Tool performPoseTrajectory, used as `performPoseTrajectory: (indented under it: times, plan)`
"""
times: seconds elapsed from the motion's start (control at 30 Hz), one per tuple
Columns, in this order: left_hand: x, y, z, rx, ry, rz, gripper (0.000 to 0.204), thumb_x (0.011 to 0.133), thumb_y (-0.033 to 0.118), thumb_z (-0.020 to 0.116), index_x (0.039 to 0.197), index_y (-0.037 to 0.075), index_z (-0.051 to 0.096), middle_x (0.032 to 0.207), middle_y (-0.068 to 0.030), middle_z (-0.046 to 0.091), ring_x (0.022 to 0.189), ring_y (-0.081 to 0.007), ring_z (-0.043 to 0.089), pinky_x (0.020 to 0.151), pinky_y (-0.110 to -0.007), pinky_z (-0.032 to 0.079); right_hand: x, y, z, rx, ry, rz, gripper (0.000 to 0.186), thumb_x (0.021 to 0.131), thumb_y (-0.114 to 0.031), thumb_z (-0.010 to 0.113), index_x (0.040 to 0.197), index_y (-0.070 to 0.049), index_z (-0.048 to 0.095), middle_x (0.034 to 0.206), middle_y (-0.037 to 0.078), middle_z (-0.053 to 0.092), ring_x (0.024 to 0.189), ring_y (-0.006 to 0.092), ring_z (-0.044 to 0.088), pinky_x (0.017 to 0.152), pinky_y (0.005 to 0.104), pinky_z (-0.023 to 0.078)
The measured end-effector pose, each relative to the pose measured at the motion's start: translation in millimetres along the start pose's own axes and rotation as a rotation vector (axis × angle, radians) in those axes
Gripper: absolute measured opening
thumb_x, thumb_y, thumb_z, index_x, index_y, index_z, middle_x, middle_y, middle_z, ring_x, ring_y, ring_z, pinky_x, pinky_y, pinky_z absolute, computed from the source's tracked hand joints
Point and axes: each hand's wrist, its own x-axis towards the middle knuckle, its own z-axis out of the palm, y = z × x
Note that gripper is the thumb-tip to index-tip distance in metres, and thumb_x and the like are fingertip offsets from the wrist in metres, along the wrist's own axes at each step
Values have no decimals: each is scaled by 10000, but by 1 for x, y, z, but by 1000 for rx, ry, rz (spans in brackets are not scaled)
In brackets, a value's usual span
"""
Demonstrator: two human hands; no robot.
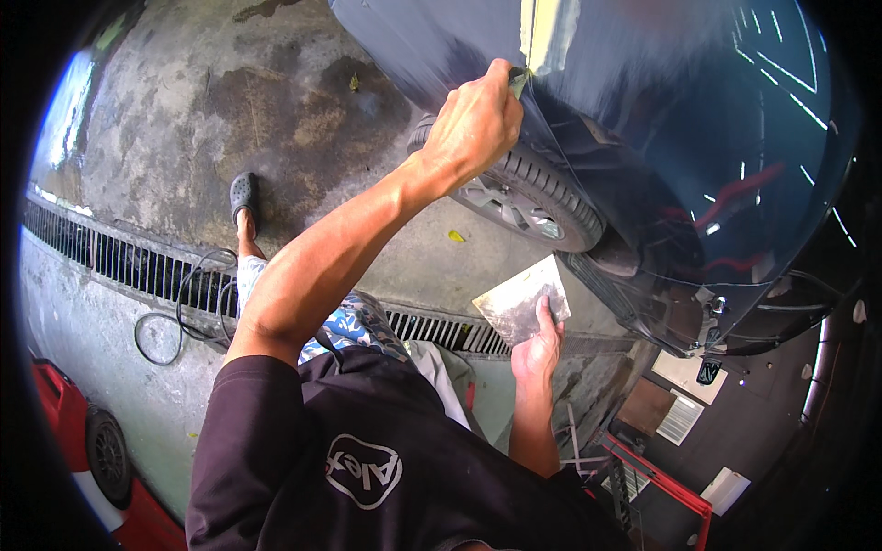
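Observation:
My left hand [478,119] is closed round a small, dark greenish putty spreader [519,83], mostly hidden by my fingers. Its edge is at the dark blue car panel [634,92], just below a pale yellow strip of filler [548,37]. Dull, greyish sanded-looking patches surround that strip. Lower down, my right hand [539,344] grips a square, light-coloured board [524,303] by one corner, thumb on top. Grey and yellowish smears cover the board's face. It is held apart from the car, close to the wheel [533,202].
A slotted drain grate [129,262] crosses the concrete floor [276,119], with a dark looped hose [175,321] lying over it. A red car [69,422] stands at lower left. At lower right is a red metal frame [661,477]. My shod foot [243,193] is beyond the grate.

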Motion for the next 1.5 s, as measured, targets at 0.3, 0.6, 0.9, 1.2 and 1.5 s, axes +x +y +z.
performPoseTrajectory:
  times: [0.3, 0.6, 0.9, 1.2, 1.5]
  plan:
    - [-2, -2, 3, -23, -6, -12, 165, 986, 80, 515, 1072, -55, 474, 725, -272, 638, 713, -474, 664, 681, -532, 505, -2, -1, 3, 27, -23, -9, 367, 990, -120, 700, 1335, -28, 616, 1293, 91, 675, 1157, 224, 660, 1010, 400, 540]
    - [-4, -6, 3, -54, 39, 44, 142, 954, 66, 496, 1034, -37, 441, 770, -318, 635, 816, -550, 632, 716, -606, 481, -16, -14, 23, 4, -76, -33, 341, 1002, -122, 675, 1331, -46, 630, 1304, 81, 672, 1181, 226, 652, 1034, 428, 528]
    - [-32, -33, -7, -95, -79, -37, 208, 921, 103, 508, 1038, -68, 490, 838, -330, 659, 828, -537, 655, 778, -600, 510, -29, -27, 38, -24, -109, -133, 400, 990, -167, 711, 1348, -28, 599, 1299, 111, 665, 1164, 244, 654, 999, 438, 543]
    - [-148, -9, -56, -1189, 352, -914, 312, 949, 50, 565, 1252, -13, 524, 1097, -140, 683, 940, -230, 729, 788, -389, 657, -36, -25, 100, -7, -189, -627, 413, 1041, -246, 641, 1319, 55, 588, 1248, 144, 670, 1109, 223, 651, 965, 388, 514]
    - [-150, 35, -77, -1471, -115, -803, 282, 977, 81, 596, 1254, 39, 570, 1166, -104, 685, 1042, -195, 688, 948, -364, 570, -45, -26, 138, -587, -941, -1561, 468, 992, -185, 653, 1436, -260, 525, 1474, 108, 440, 1416, 430, 416, 1161, 648, 389]
